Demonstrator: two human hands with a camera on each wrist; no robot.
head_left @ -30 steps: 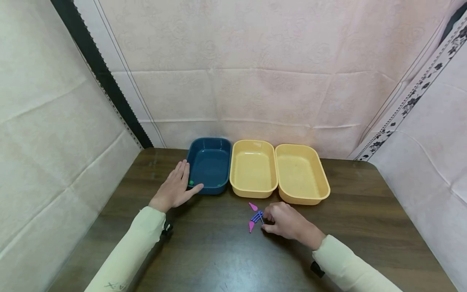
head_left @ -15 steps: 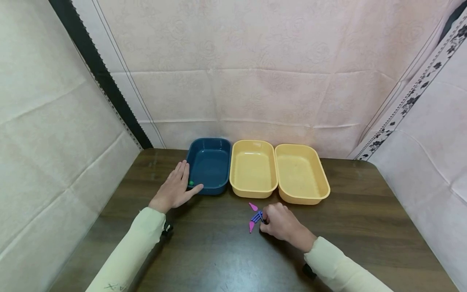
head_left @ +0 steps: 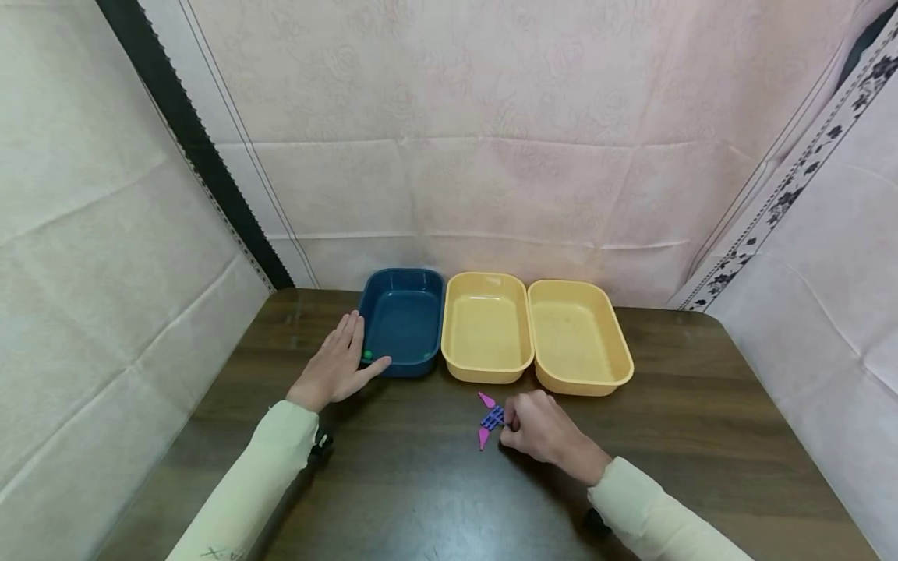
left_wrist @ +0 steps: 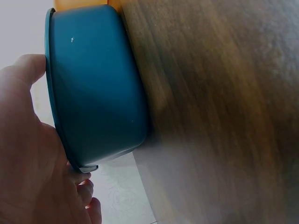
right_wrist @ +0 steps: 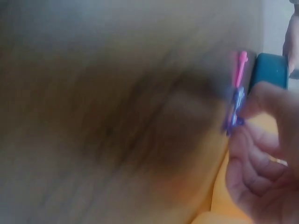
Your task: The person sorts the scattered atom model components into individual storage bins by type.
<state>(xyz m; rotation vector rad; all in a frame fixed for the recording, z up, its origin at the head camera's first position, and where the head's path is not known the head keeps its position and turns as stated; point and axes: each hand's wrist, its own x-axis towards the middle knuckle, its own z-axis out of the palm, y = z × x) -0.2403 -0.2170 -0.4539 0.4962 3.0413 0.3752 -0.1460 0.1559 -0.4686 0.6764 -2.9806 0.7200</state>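
Note:
A small purple-blue toy piece (head_left: 493,418) with pink tips (head_left: 486,400) lies on the dark wooden table (head_left: 421,499), in front of the tubs. My right hand (head_left: 507,425) pinches its right end with curled fingers; in the right wrist view the toy piece (right_wrist: 237,100) sits at the fingertips (right_wrist: 257,100). My left hand (head_left: 354,343) lies flat, fingers straight, against the near left corner of the dark blue tub (head_left: 401,319). In the left wrist view the blue tub (left_wrist: 93,88) stands beside the left hand's palm (left_wrist: 28,140).
Two yellow tubs (head_left: 487,327) (head_left: 577,336) stand in a row to the right of the blue one, near the back wall. A small green thing (head_left: 367,356) lies inside the blue tub's near left corner. Pale fabric walls enclose the table.
My right hand has crept left onto the toy piece and its fingers have curled round the right end. The left hand has stayed where it was.

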